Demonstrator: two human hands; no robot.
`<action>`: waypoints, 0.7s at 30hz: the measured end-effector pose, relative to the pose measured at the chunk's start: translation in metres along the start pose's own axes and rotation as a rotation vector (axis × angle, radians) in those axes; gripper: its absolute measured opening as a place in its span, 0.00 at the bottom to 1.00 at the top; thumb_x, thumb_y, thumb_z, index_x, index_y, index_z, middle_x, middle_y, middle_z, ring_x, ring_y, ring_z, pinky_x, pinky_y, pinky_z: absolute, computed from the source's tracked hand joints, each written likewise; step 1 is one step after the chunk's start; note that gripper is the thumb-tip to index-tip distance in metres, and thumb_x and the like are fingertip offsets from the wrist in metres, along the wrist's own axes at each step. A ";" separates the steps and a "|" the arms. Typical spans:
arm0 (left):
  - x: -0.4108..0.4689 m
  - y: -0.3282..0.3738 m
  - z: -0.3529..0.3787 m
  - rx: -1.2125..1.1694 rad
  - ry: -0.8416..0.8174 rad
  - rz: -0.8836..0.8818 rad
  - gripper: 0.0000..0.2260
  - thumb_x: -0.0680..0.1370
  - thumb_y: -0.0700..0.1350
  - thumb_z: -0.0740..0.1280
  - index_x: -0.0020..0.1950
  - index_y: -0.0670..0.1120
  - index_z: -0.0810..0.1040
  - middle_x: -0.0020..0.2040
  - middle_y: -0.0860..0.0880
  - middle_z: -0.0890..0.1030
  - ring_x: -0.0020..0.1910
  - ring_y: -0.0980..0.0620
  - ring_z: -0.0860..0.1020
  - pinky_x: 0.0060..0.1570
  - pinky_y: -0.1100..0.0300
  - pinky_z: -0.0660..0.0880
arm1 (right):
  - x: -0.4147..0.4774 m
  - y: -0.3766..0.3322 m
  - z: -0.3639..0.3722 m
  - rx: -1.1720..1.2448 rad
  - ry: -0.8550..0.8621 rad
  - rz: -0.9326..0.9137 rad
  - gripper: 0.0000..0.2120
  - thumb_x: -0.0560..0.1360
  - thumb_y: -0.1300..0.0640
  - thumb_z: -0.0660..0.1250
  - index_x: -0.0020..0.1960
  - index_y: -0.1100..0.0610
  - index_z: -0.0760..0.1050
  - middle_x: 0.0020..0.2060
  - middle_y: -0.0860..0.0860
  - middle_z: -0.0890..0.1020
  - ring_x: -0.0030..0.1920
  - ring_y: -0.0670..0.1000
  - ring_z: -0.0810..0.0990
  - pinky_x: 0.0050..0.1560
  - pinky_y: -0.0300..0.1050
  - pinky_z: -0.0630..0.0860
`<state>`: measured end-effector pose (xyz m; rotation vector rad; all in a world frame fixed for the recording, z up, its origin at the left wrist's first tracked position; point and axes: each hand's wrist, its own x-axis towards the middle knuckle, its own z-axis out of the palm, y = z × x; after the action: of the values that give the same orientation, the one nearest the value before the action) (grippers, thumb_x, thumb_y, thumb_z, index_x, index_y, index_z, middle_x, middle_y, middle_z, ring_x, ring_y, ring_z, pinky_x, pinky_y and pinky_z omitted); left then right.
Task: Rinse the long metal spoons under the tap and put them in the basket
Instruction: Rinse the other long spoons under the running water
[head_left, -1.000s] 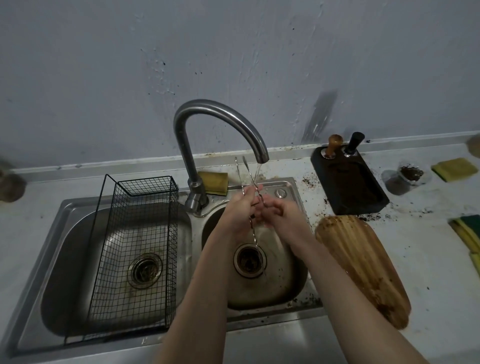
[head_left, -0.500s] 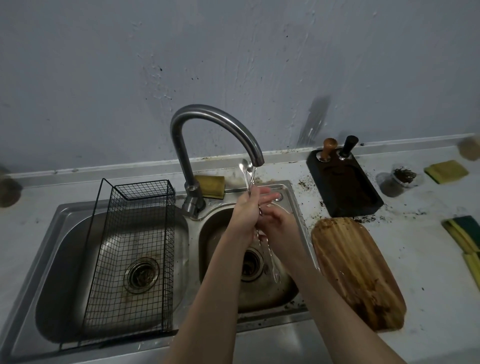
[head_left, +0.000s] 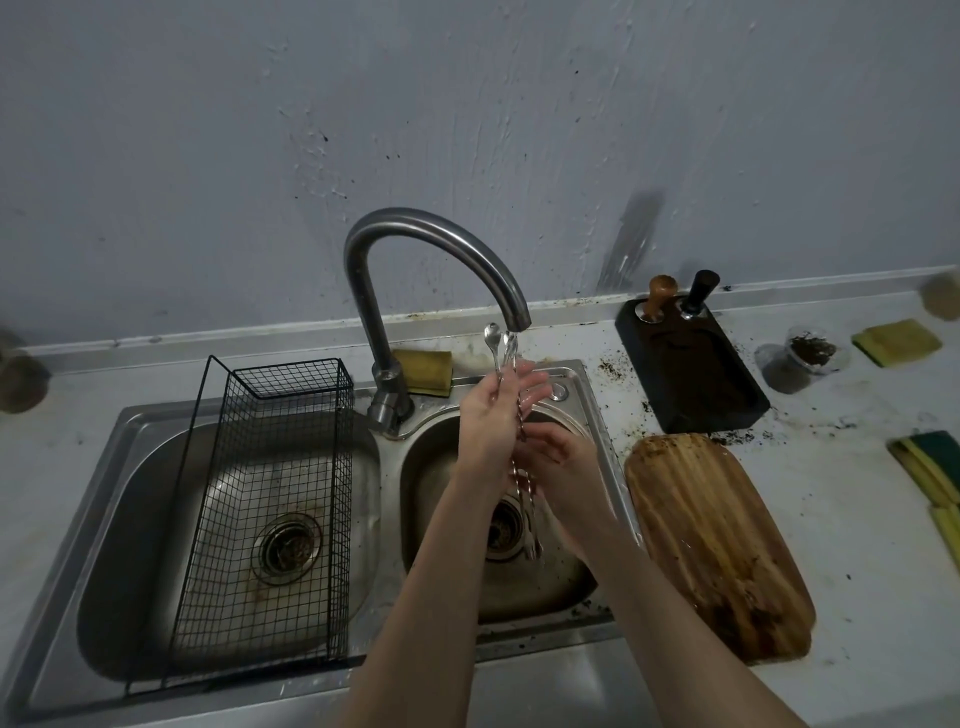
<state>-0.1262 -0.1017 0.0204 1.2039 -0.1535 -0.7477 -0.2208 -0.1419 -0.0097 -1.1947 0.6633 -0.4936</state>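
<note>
Long metal spoons (head_left: 498, 345) with twisted stems stand nearly upright over the right sink bowl (head_left: 431, 483), bowls up just under the spout of the tap (head_left: 441, 234). My left hand (head_left: 491, 415) grips the stems near the top. Lower down, my right hand (head_left: 563, 467) closes around the same stems; their forked lower ends (head_left: 530, 540) hang above the drain. Water wets the hands. The black wire basket (head_left: 260, 499) stands in the left sink bowl, with nothing seen inside.
A wooden cutting board (head_left: 722, 545) lies right of the sink. Behind it stands a black tamper tray (head_left: 691, 374), plus a small cup of grounds (head_left: 810, 353). Yellow sponges lie behind the tap (head_left: 423, 369) and at far right (head_left: 896, 340). Coffee grounds speckle the counter.
The spoons have gone from splayed apart to bunched together under the spout. My right hand has slid lower down the stems while my left hand keeps the top.
</note>
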 end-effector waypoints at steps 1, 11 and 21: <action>-0.001 -0.001 -0.001 -0.004 -0.003 0.008 0.11 0.85 0.46 0.59 0.57 0.43 0.80 0.52 0.46 0.87 0.52 0.49 0.85 0.51 0.59 0.80 | 0.000 0.001 0.000 -0.004 -0.004 -0.008 0.06 0.76 0.66 0.70 0.53 0.64 0.81 0.44 0.65 0.85 0.40 0.60 0.83 0.42 0.54 0.82; -0.004 0.005 -0.001 0.005 0.007 0.095 0.12 0.85 0.43 0.56 0.60 0.41 0.77 0.53 0.44 0.85 0.49 0.51 0.86 0.51 0.61 0.80 | -0.005 0.003 0.000 -0.047 -0.057 -0.083 0.06 0.76 0.67 0.69 0.48 0.59 0.83 0.37 0.54 0.85 0.34 0.50 0.81 0.36 0.42 0.79; -0.004 0.007 0.001 -0.046 0.034 0.093 0.08 0.84 0.41 0.61 0.56 0.44 0.80 0.49 0.46 0.86 0.49 0.50 0.86 0.49 0.59 0.81 | -0.005 0.004 -0.001 -0.061 -0.097 -0.104 0.09 0.78 0.61 0.69 0.47 0.51 0.86 0.39 0.53 0.87 0.36 0.48 0.84 0.37 0.39 0.79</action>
<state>-0.1265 -0.0985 0.0281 1.1576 -0.1629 -0.6461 -0.2249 -0.1384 -0.0129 -1.3075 0.5384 -0.5018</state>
